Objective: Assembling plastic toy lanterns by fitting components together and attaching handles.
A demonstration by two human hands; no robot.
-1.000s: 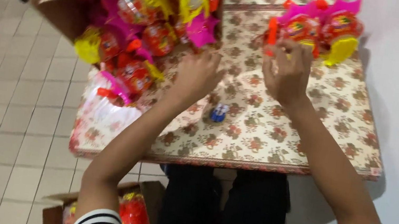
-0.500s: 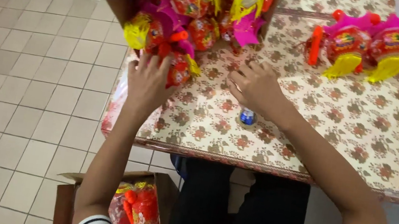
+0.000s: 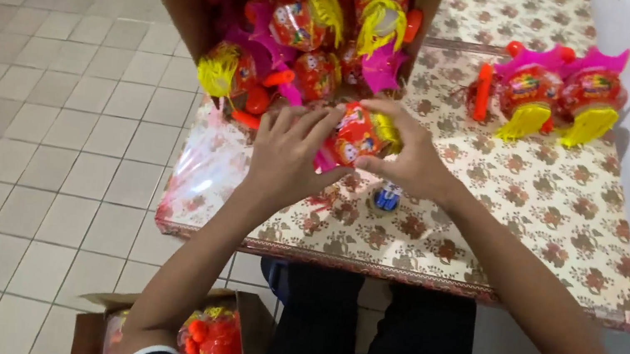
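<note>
Clearly we have one item in hand — the rest waits.
Thing held: a small red lantern toy (image 3: 357, 133) with a round printed body and a yellow fringe at its right end, at the centre of the frame just below the open cardboard box (image 3: 190, 10).
Left hand (image 3: 289, 152): fingers spread over the toy's left side, closed against it.
Right hand (image 3: 410, 158): thumb and fingers pinched on the fringe end — so both hands are together, clamped on the same toy.
Handling, as we judge it: light, thin-walled, glossy and a little slippery; easily crushed, its tassel easily torn.
Where to hold: around the round body, not the trimmings.
Nearby: two finished lantern toys (image 3: 552, 92) at upper right on the floral tablecloth (image 3: 561, 216); a small blue-and-white object (image 3: 386, 198) just under the right hand.
</note>
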